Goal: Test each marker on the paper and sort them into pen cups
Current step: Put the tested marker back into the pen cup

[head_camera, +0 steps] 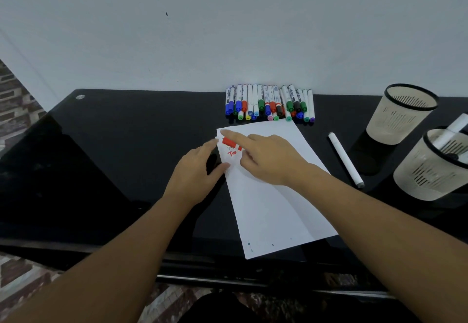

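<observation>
Both bare forearms reach in from the near edge toward the sheet of white paper, which lies slightly skewed on the glossy black counter with its near corner at the counter's front edge. Over the far left corner of the paper, the right hand has its index finger stretched straight out, the tip lying at the paper's far edge, while its other fingers curl under around a red-capped marker that rests on the paper; whether they truly grip it is hard to tell, since only the red cap and a bit of white barrel show. Beside the paper's left edge the left hand lies relaxed and spread, fingertips and thumb touching that edge and holding nothing. Red scribbles show on the paper between the two hands, and small bluish dots sit near the paper's near edge. Beyond the paper's far edge, a row of markers with blue, green, red, black, yellow and purple caps lies side by side against the pale wall. Right of the paper lies one white marker alone on the counter. Further right of the paper stand two pale slotted pen cups with black rims: the far pen cup, and the near pen cup with a white marker sticking out of it
</observation>
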### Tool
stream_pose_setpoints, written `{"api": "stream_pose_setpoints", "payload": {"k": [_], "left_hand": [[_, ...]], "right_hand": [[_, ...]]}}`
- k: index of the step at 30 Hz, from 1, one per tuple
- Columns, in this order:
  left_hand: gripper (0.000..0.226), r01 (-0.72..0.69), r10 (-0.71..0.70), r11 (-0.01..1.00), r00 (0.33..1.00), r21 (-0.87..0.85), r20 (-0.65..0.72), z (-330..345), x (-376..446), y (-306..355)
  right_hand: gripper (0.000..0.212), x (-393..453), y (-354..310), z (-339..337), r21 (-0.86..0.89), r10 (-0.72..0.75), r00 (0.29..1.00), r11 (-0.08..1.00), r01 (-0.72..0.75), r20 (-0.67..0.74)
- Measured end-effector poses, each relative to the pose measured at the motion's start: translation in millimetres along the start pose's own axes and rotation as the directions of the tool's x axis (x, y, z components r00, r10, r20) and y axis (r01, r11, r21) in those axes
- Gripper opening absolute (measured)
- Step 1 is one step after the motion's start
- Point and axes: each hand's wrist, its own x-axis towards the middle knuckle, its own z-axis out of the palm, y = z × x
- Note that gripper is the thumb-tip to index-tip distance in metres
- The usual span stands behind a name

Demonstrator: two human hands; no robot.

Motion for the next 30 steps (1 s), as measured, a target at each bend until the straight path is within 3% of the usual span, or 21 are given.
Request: {"api": "stream_pose_setpoints", "payload": {"k": [8, 16, 19, 23, 26, 28, 30], "left_hand": [[0.053, -0.058, 0.057, 0.996, 0.998, 0.074, 0.011, 3.4, 1.9, -7.2], [0.062, -0.072, 0.072, 0.995, 0.997, 0.062, 0.002, 1.8, 0.2, -8.8], [0.078, -0.093, 0.083, 0.988, 0.993, 0.125, 0.088, -0.4, 0.1, -4.6], [0.083, -0.148, 0.071, 0.965, 0.942, 0.215, 0.328, -5.6, -0.5, 9.3], [0.084, -0.152, 0.023, 0.957, 0.89, 0.248, 0.456, -4.5, -3.5, 20.2], [0.085, -0.168, 0.024, 0.95, 0.88, 0.265, 0.473, 0.3, -10.3, 21.6], [0.085, -0.176, 0.031, 0.943, 0.892, 0.282, 0.452, 2.6, -17.0, 18.6]], "right_hand": [[0.057, -7.0, 5.0, -0.4, 0.236, 0.131, 0.991, 0.963, -0.133, 0.025], [0.048, -14.6, 5.0, 2.8, 0.422, 0.199, 0.976, 0.88, -0.217, 0.088], [0.037, -22.6, 8.0, -2.5, 0.57, 0.297, 0.949, 0.763, -0.305, 0.111], [0.046, -35.0, 18.8, -13.4, 0.728, 0.348, 0.918, 0.579, -0.369, 0.188], [0.038, -45.4, 27.4, -14.7, 0.709, 0.351, 0.918, 0.599, -0.373, 0.185], [0.02, -51.8, 29.9, -14.3, 0.699, 0.398, 0.91, 0.618, -0.361, 0.118], [0.019, -57.2, 31.2, -18.5, 0.712, 0.429, 0.899, 0.605, -0.355, 0.084]]}}
